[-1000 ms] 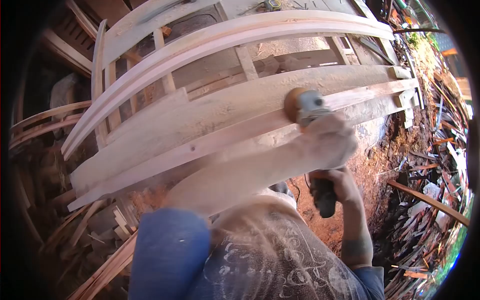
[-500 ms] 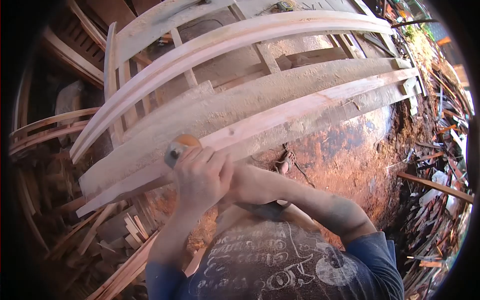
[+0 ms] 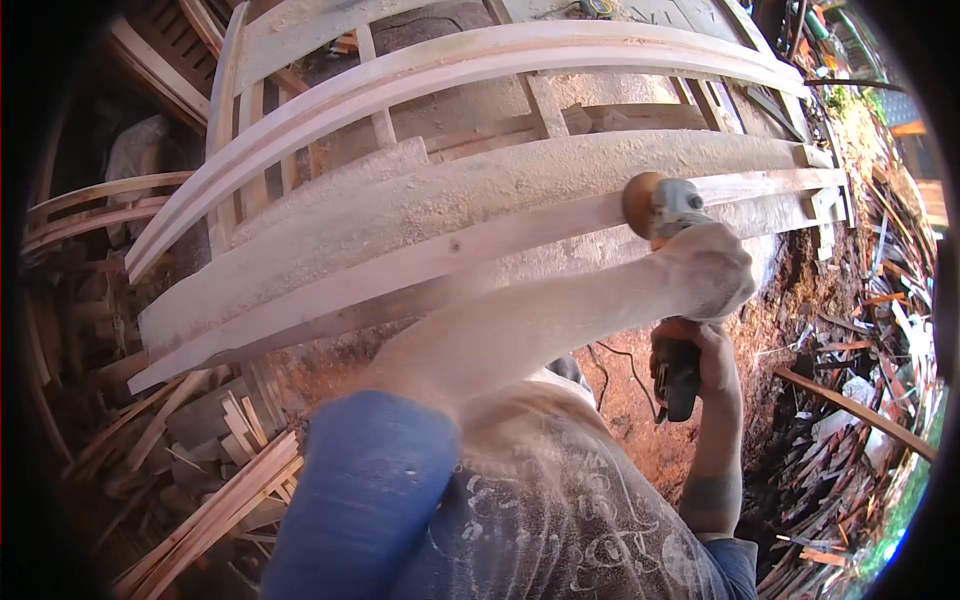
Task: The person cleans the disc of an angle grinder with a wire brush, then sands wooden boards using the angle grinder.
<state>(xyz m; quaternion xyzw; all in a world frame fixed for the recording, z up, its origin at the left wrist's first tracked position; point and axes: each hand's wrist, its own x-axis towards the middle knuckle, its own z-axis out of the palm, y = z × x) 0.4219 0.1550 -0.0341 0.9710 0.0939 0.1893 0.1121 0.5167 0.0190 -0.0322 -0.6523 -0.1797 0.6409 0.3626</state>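
Grey-bodied angle grinder with an orange sanding disc (image 3: 660,208), pressed disc-first against the near edge of a long, pale, curved wooden plank (image 3: 420,262) toward its right end. Fingers of the left hand (image 3: 708,272) curled tight over the grey head just behind the disc, dusted white; fingers of the right hand (image 3: 705,358) wrapped around the dark rear handle below, thumb side up, both closed firmly on the tool. Probably fairly heavy and rigid, prone to kick and vibrate, so best gripped exactly so: one hand on the head, one on the handle, clear of the disc. Dusty casing likely a little slippery. Left forearm stretched across the middle of the view, coated in sawdust, blue sleeve (image 3: 360,490) at the shoulder; printed grey shirt (image 3: 560,520) below. Black cord (image 3: 625,365) trailing down toward reddish, sawdust-strewn ground (image 3: 780,320). Beyond the plank, a second dust-covered curved board (image 3: 520,170) and a thinner arched double rail (image 3: 480,62) on a slatted wooden frame. Heaps of thin offcut strips (image 3: 210,500) at lower left, more scrap timber (image 3: 860,400) at right.
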